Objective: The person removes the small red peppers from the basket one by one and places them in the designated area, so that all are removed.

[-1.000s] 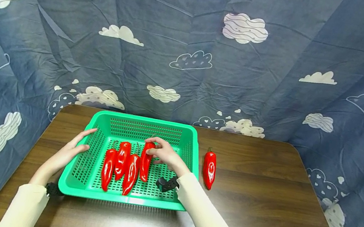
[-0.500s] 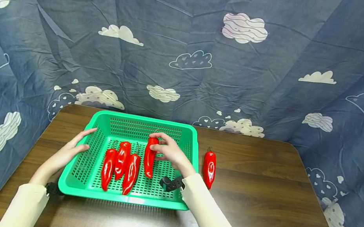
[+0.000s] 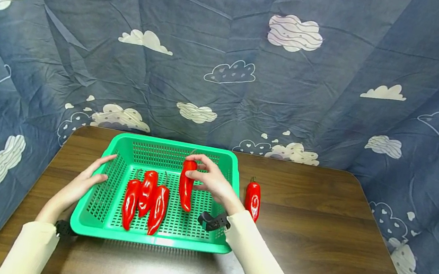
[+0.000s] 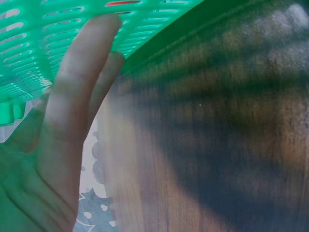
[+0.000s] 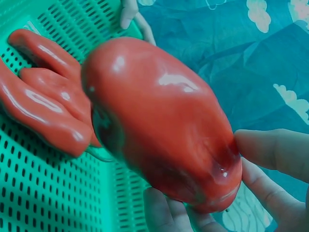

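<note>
My right hand (image 3: 212, 181) pinches a glossy red pepper (image 3: 185, 187) near its stem end, tip pointing down, over the right half of a green plastic basket (image 3: 151, 240). In the right wrist view this pepper (image 5: 159, 116) looms large between thumb and fingers. Three more red peppers lie side by side on the basket floor: a left one (image 3: 130, 204), a middle one (image 3: 148, 193) and a right one (image 3: 158, 211). At the basket's left wall, my left hand (image 3: 80, 187) has its fingers extended; in the left wrist view its fingers (image 4: 82, 67) lie against the slotted outer side.
One red pepper (image 3: 252, 200) lies on the wooden table (image 3: 317, 229) right of the basket, partly behind my right sleeve. A dark blue curtain (image 3: 225, 99) with cloud prints hangs behind the table's far edge.
My right hand has lifted the pepper from the basket floor beside the other three and carried it to the right and away from me. The left hand has stayed in place.
</note>
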Tool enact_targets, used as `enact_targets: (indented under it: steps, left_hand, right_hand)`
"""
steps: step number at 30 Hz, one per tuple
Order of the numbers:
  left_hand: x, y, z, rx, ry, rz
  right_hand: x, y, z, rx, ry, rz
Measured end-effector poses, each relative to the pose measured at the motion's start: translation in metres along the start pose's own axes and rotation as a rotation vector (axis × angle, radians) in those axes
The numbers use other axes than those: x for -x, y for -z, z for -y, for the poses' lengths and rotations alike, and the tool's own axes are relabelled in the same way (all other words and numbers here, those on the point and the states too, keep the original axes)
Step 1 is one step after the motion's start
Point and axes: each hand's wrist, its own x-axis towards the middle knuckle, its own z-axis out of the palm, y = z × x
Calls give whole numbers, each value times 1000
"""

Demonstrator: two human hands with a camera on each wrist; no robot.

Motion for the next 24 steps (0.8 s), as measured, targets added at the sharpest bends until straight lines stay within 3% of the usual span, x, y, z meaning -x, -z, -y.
enact_targets:
  steps: [24]
  left_hand:
    - [0,1,2,-43,-8,-11]
  right_hand:
    - [20,36,5,-23,42,-38]
